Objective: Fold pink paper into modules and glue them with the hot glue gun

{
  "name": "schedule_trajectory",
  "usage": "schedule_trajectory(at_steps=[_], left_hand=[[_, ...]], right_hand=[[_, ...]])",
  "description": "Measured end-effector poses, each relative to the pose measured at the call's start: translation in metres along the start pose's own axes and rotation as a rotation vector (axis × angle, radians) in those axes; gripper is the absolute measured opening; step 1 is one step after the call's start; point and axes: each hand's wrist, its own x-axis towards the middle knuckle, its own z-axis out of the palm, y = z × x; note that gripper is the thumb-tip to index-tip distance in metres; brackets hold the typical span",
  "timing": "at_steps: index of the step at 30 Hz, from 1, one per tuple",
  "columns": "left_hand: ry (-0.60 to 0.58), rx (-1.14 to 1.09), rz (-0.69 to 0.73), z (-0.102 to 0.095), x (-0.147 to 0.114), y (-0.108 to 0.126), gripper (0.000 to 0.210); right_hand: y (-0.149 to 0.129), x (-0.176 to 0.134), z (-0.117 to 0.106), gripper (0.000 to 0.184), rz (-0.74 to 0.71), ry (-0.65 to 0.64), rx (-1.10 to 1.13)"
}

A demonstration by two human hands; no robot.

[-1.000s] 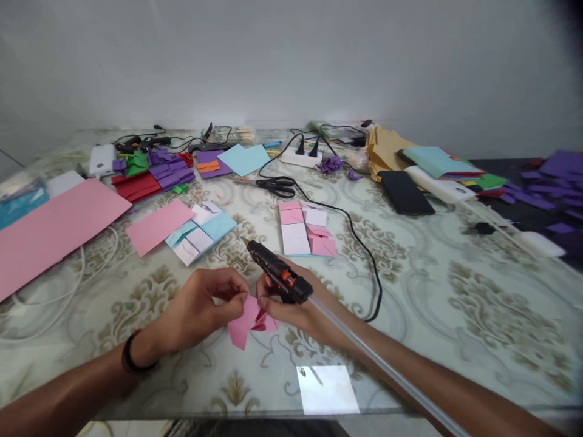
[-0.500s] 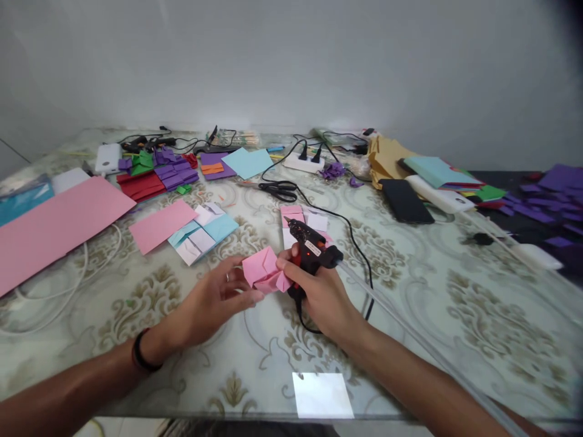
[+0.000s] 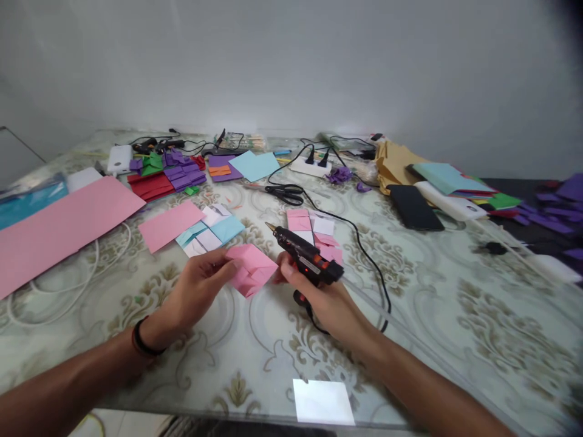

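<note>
Between the thumb and fingers of my left hand (image 3: 195, 288) is a folded pink paper (image 3: 250, 271), tilted so its creased side shows. My right hand (image 3: 319, 294) is wrapped around a black hot glue gun (image 3: 300, 252) with a small red light on its body. The gun's nozzle points up and to the left, above and to the right of the paper. My right fingertips are at the paper's right corner; whether they touch it I cannot tell. Behind the gun lies a pink and white folded paper piece (image 3: 298, 220), partly hidden.
A blue and white folded piece (image 3: 228, 229) and a pink sheet (image 3: 170, 224) lie left of centre. Black scissors (image 3: 286, 193), a power strip (image 3: 310, 166) and the gun's cord (image 3: 364, 252) are behind. A black phone (image 3: 415, 207) is on the right, a large pink sheet (image 3: 68, 233) on the left.
The folded pink paper has shifted left and now rests in my left hand, more flattened. My right fingers have drawn back to its corner. The glue gun's nozzle has swung left. The view has shifted slightly.
</note>
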Motion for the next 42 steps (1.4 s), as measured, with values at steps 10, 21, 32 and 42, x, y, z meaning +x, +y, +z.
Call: schedule_trajectory(at_steps=[10, 21, 32, 42], left_hand=[[-0.134, 0.220, 0.004, -0.006, -0.004, 0.016, 0.037], [-0.181, 0.309, -0.011, -0.002, -0.009, 0.024, 0.024], [-0.166, 0.334, -0.007, -0.002, -0.011, 0.024, 0.021], [-0.159, 0.344, 0.009, -0.002, -0.011, 0.022, 0.020]], right_hand=[[-0.013, -0.004, -0.018, 0.031, -0.295, 0.005, -0.311], [-0.019, -0.005, -0.009, 0.033, -0.410, -0.144, -0.399], [-0.015, -0.004, -0.007, 0.034, -0.383, -0.131, -0.431], [-0.013, -0.004, -0.006, 0.036, -0.353, -0.111, -0.441]])
